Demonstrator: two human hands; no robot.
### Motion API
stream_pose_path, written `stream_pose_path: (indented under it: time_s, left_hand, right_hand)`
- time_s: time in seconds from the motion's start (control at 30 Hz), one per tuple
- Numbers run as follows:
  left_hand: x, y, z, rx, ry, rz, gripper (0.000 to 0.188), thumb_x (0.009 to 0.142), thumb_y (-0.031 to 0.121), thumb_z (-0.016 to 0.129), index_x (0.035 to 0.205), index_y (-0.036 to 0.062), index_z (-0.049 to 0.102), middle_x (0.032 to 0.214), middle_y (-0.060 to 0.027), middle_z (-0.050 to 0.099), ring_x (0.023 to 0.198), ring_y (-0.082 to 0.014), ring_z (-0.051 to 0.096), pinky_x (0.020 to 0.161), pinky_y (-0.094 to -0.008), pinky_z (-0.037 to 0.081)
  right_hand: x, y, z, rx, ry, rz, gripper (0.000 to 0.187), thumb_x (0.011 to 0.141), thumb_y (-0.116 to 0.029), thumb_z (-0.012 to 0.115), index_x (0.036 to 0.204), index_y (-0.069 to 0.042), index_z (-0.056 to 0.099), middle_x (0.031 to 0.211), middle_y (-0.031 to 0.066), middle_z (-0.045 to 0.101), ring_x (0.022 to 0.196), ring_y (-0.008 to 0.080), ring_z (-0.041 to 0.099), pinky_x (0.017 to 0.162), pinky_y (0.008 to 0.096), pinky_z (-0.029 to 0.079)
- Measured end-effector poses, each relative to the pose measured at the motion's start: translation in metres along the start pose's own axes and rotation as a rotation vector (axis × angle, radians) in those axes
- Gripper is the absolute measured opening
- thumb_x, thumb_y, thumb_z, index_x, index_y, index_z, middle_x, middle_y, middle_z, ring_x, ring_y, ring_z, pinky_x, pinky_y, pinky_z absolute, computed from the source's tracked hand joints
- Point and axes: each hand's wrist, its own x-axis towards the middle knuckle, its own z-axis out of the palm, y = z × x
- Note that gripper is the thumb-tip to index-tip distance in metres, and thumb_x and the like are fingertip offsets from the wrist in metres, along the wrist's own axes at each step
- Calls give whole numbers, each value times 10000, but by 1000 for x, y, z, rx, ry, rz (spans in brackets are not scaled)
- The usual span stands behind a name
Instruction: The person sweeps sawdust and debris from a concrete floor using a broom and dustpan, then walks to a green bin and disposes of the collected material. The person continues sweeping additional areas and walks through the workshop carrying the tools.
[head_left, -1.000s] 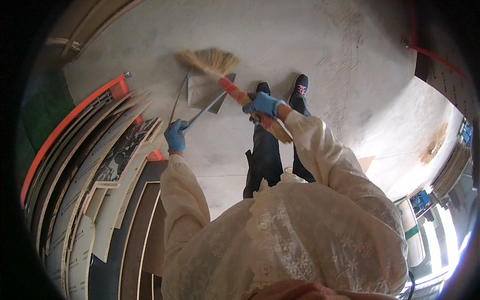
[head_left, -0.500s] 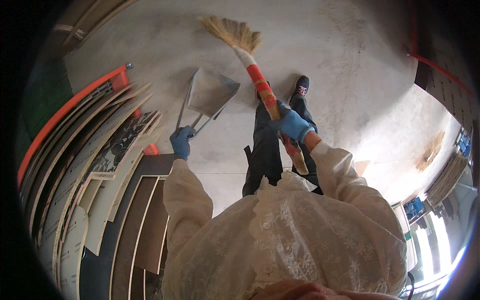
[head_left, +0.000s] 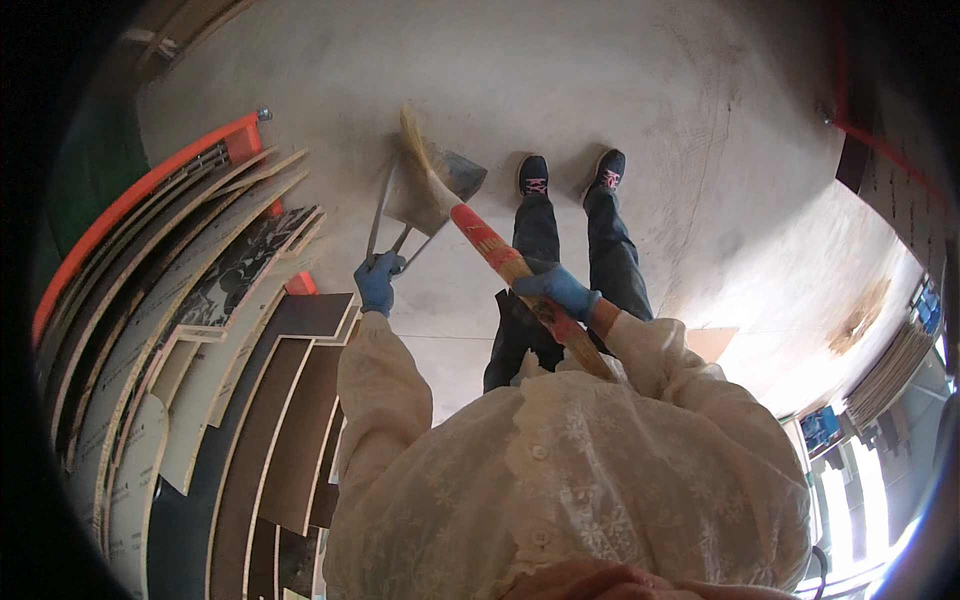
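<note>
My left hand [head_left: 378, 283], in a blue glove, is closed round the handle of a grey metal dustpan [head_left: 462, 176]. The pan lies out ahead of me, to the left of my feet. In my right hand [head_left: 560, 289], also gloved in blue, is the red and tan handle of a straw broom [head_left: 484, 243]. Its shaft slants from my waist up to the left. The straw bristles [head_left: 415, 140] cross the left part of the pan and hide some of it. Whether they touch the pan or hang above it I cannot tell.
Several sheets and boards [head_left: 215, 400] lean in a row on my left, beside an orange metal rail [head_left: 140, 190]. My dark shoes [head_left: 534, 176] stand on the grey concrete floor [head_left: 640, 80]. A stack of flat pieces [head_left: 885, 375] is at the far right.
The broom has swung left and nearer, its bristles moving from beyond the dustpan to over it. My right hand has come slightly left and lower. The dustpan has shifted slightly.
</note>
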Motion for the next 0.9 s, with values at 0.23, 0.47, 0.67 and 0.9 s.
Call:
stream_pose_path:
  time_s: [0.23, 0.47, 0.67, 0.9]
  left_hand:
    - [-26, -37, -22, -199, 127, -33, 167, 828, 165, 636, 786, 7, 670, 747, -93, 678, 686, -172, 623, 672, -295, 474]
    - [-32, -72, -30, -388, 268, -78, 161, 824, 165, 643, 763, 19, 672, 751, -84, 682, 658, -159, 609, 663, -290, 463]
    - [-29, -84, -31, -376, 265, -61, 164, 817, 170, 658, 766, 15, 674, 746, -84, 683, 625, -160, 598, 642, -290, 457]
    - [-29, -80, -27, -386, 298, -102, 142, 812, 143, 659, 758, 12, 669, 730, -84, 677, 635, -155, 599, 668, -287, 456]
  right_hand:
    - [-2, -94, -17, -1106, 127, -338, 541, 799, -315, 651, 1240, -38, 501, 1009, 221, 643, 897, 358, 645, 789, 410, 512]
    - [117, -184, -47, -1671, 494, -304, 609, 763, -198, 581, 1320, -74, 367, 997, 256, 637, 931, 417, 622, 805, 476, 495]
    - [167, -121, -73, -1688, 631, -134, 470, 975, -409, 259, 1269, -68, 394, 973, 237, 647, 910, 422, 622, 765, 488, 493]
    - [92, -36, -92, -1687, 458, 0, 436, 951, -453, 360, 1171, -108, 509, 922, 225, 652, 873, 409, 626, 706, 479, 501]
